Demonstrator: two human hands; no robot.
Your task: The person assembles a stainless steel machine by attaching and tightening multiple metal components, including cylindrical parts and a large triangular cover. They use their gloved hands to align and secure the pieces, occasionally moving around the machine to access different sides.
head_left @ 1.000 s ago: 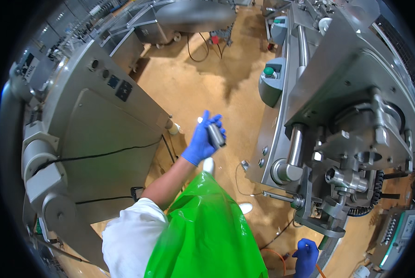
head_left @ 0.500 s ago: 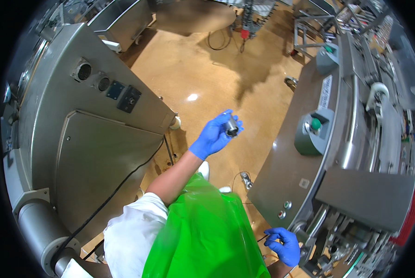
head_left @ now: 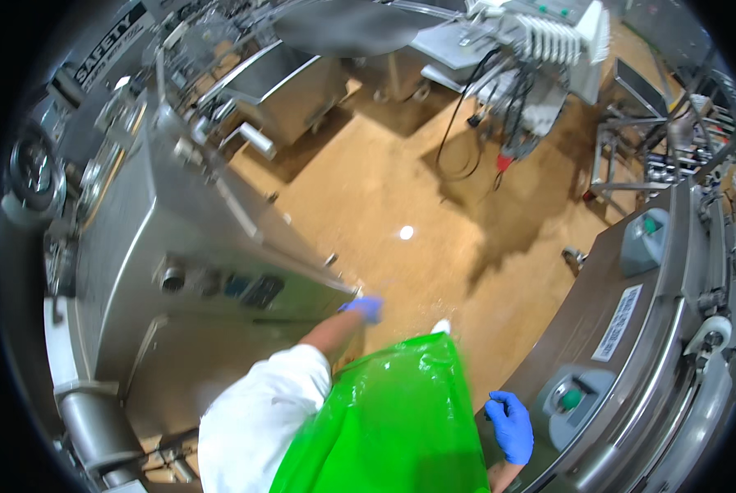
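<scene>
My left hand [head_left: 365, 310], in a blue glove, is low in front of me by the front corner of the left steel machine [head_left: 150, 246]. Motion blurs its fingers, and whatever they hold cannot be made out. Beside the right machine [head_left: 549, 353], my right hand [head_left: 512, 431], gloved in blue too, has its fingers curled inward. A small dark bit shows at its fingertips, too small to name. A green apron [head_left: 384, 419] covers my front between the two arms.
Grey housings with green buttons [head_left: 571, 400] jut from the right machine. Ahead stand a steel tub cart [head_left: 290, 99] and a grey unit with hanging cables [head_left: 520, 107]. A metal frame cart [head_left: 623, 156] is at the far right. The tan floor [head_left: 368, 197] looks wet.
The view has tilted up and forward. My left hand, which held a short metal cylinder, has lowered toward the left machine's corner; the cylinder no longer shows. My right hand stays curled.
</scene>
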